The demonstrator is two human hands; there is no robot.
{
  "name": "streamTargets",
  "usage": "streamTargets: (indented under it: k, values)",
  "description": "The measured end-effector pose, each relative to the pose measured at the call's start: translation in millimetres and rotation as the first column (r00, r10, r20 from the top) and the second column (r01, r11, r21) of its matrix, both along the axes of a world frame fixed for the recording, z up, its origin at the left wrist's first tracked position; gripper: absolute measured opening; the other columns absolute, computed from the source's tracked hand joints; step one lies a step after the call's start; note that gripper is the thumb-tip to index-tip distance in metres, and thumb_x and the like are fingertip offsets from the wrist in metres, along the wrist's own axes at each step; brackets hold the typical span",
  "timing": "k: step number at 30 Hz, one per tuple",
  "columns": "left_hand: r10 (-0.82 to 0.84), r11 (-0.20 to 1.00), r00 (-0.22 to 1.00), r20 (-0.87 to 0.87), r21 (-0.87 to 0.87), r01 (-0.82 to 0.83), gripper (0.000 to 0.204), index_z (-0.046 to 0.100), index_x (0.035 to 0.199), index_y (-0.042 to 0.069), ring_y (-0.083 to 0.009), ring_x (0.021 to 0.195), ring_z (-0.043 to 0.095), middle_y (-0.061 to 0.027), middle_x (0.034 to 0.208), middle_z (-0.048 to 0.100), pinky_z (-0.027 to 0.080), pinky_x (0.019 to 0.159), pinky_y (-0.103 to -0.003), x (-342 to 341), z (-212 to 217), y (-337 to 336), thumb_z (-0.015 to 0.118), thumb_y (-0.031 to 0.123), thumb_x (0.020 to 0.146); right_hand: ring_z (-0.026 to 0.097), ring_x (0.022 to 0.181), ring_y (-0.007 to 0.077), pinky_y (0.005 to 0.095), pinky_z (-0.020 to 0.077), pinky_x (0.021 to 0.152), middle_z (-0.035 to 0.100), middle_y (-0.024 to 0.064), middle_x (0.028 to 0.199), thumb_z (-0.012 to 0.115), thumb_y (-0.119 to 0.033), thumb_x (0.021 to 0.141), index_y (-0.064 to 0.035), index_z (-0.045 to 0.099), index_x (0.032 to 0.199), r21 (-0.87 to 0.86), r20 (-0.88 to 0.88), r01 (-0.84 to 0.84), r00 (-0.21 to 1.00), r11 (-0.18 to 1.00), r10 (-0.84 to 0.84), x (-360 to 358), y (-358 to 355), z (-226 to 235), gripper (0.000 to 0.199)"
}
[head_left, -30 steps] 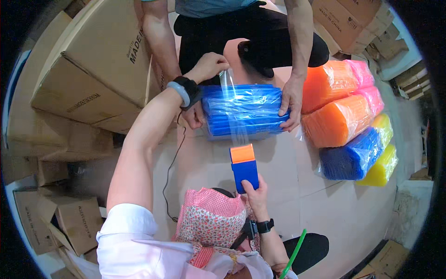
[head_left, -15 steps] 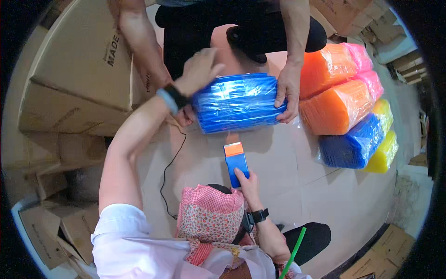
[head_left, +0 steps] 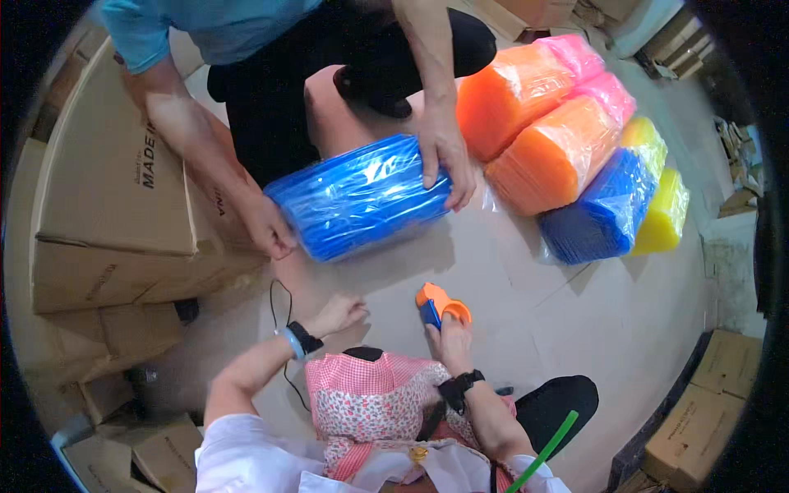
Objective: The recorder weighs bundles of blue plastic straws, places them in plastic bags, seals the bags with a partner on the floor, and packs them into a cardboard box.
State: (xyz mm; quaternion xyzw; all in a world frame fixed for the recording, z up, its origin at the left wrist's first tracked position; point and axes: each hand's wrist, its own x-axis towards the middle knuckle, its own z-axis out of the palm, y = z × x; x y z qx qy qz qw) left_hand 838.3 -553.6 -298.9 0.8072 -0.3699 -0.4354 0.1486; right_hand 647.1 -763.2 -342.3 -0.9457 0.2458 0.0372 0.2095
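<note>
A person in a white top and a pink patterned apron (head_left: 378, 403) sits on the floor (head_left: 526, 304), seen from above, with the right hand (head_left: 450, 338) closed around an orange and blue tape dispenser (head_left: 440, 306) that rests low, close to the floor in front of the apron. The left hand (head_left: 339, 312), worn with a dark watch and a light blue band at the wrist, hangs loosely curled and holds nothing, just above the floor and near a thin black cord (head_left: 279, 316) that trails beside it. Ahead of both hands, well apart from the tape dispenser, lies a blue bundle (head_left: 362, 197) wrapped in clear plastic, steadied on the floor by a co-worker in a blue shirt and dark trousers: one co-worker's hand (head_left: 448, 156) presses on the bundle's right end, the other (head_left: 267, 230) grips its left end. To the right of the bundle a stack of similar wrapped bundles lies together: orange bundles (head_left: 542, 123), pink ones (head_left: 592, 70), a second blue one (head_left: 604, 209) and yellow ones (head_left: 662, 205), touching one another. Brown cardboard boxes (head_left: 115, 189) are piled along the left side, and more boxes (head_left: 707, 394) stand at the lower right
</note>
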Motion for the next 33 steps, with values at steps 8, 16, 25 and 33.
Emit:
streamTargets:
  k: [8,16,25,33]
  values:
    - [0.854,0.050,0.221,-0.471,-0.349,-0.936,0.046,0.053,0.118,0.008,-0.0157,0.096,0.056,-0.0055,0.108,0.058,0.043,0.084,-0.030,3.4,-25.2,48.9,0.051,0.043,0.089,0.059,0.080,0.0319,0.0427,0.0449,0.078,0.062,0.0171,0.083,0.063,-0.027,0.076,-0.0026,0.060,0.095,-0.027,-0.070,0.017,0.997,0.999,-0.019,29.4,-44.7,20.4,0.031]
    - [0.705,-0.258,0.202,-0.680,-0.511,-0.820,0.058,0.039,0.133,0.012,-0.0149,0.119,0.040,-0.0003,0.128,0.044,0.031,0.098,-0.035,42.4,3.5,38.7,0.040,0.053,0.091,0.054,0.072,0.0202,0.0321,0.0450,0.066,0.058,0.0116,0.083,0.062,-0.027,0.082,-0.0001,0.057,0.095,0.633,0.294,0.056,0.905,0.772,-0.308,100.0,-72.4,39.8,0.030]
    - [0.791,-0.150,0.371,-0.486,-0.742,-0.654,0.069,0.032,0.134,-0.001,-0.0239,0.121,0.039,-0.0142,0.131,0.041,0.029,0.102,-0.036,60.7,33.4,-22.4,0.067,0.023,0.080,0.049,0.091,0.0324,0.0399,0.0402,0.081,0.050,0.0160,0.093,0.076,-0.022,0.064,0.0000,0.049,0.099,0.061,0.180,-0.022,0.984,0.998,0.010,-27.5,9.8,-7.2,0.049]
    - [0.847,-0.008,0.356,-0.394,-0.681,-0.732,0.067,0.031,0.134,-0.001,-0.0207,0.121,0.039,-0.0127,0.130,0.043,0.030,0.101,-0.031,111.4,32.8,-35.1,0.062,0.030,0.084,0.047,0.096,0.0360,0.0411,0.0394,0.083,0.049,0.0182,0.098,0.076,-0.017,0.062,0.0000,0.045,0.106,0.112,0.092,0.075,0.992,0.991,-0.086,-33.9,23.5,4.0,0.056]
